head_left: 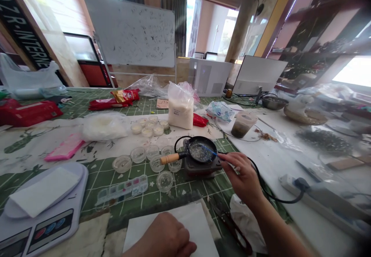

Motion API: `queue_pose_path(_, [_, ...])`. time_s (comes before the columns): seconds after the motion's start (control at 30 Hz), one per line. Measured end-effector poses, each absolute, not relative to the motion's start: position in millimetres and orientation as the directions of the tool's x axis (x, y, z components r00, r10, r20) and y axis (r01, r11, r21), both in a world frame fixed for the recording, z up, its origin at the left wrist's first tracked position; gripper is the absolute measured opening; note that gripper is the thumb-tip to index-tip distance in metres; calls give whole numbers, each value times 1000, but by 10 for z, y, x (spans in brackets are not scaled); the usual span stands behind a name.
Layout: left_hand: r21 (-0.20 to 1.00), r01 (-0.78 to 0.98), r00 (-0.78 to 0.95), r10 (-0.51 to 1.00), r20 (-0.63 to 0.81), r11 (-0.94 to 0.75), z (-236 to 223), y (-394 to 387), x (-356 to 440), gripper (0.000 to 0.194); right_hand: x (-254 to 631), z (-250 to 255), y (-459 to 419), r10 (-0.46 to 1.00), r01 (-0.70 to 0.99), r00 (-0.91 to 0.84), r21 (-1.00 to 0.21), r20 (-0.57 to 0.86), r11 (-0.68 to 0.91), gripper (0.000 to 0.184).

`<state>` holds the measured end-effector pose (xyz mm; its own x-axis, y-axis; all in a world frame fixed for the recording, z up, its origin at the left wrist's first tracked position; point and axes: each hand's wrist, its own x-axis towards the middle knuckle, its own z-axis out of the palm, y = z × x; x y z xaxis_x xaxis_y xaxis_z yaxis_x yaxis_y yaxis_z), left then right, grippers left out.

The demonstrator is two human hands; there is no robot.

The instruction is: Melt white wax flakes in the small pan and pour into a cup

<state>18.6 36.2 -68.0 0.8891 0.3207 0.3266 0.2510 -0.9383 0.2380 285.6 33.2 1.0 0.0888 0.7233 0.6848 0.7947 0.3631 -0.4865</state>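
Observation:
In the head view, my right hand (242,174) pinches a thin blue stick (209,150) whose far end dips into a small black frying pan (199,161). The pan holds a clear, bubbly or grainy-looking content and sits on a small dark electric hot plate (199,171). Its wooden handle (170,158) points left, over several clear round dishes (138,155). At the bottom, my left hand (166,235) rests with curled fingers on a white sheet of paper (199,226). Nothing shows in that hand.
A kitchen scale (82,187) stands left, beside a pill-type organizer (121,190). Behind are filled dishes (147,132), a bag of pale granules (181,112) and a plastic cup (242,125). Scissors (232,224), crumpled tissue (246,220) and a black cable (278,199) lie right.

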Motion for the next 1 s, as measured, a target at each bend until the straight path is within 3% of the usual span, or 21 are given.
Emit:
queue_pose_path(0.13, [248,232,887,309,343,-941,-679,361,192,36,2876,-28,362,704,781,264,-574,660,246,21])
queue_pose_path(0.3, [252,237,885,316,343,-938,-653,339,191,41,2832,7,336,837,673,128,-666,533,321,23])
queue_pose_path(0.37, [247,236,887,313,341,-940,-652,332,185,41,2856,41,312,864,616,223,-752,451,233,25])
queue_pose_path(0.47, [251,229,884,309,352,-941,-669,331,178,42,2898,58,293,796,581,456,-810,399,73,32])
queue_pose_path(0.63, [281,220,881,314,355,-934,-670,343,181,41,2866,26,296,899,523,283,-839,335,148,36])
queue_pose_path(0.77, [290,216,880,315,356,-932,-661,346,181,39,2838,57,285,816,492,461,-866,349,92,37])
queue_pose_path(0.93, [292,223,881,321,348,-930,-658,365,180,36,2775,60,263,898,444,361,-893,252,73,41])
queue_pose_path(1.0, [288,228,883,322,342,-930,-649,363,179,35,2779,44,272,874,406,416,-911,253,71,44])
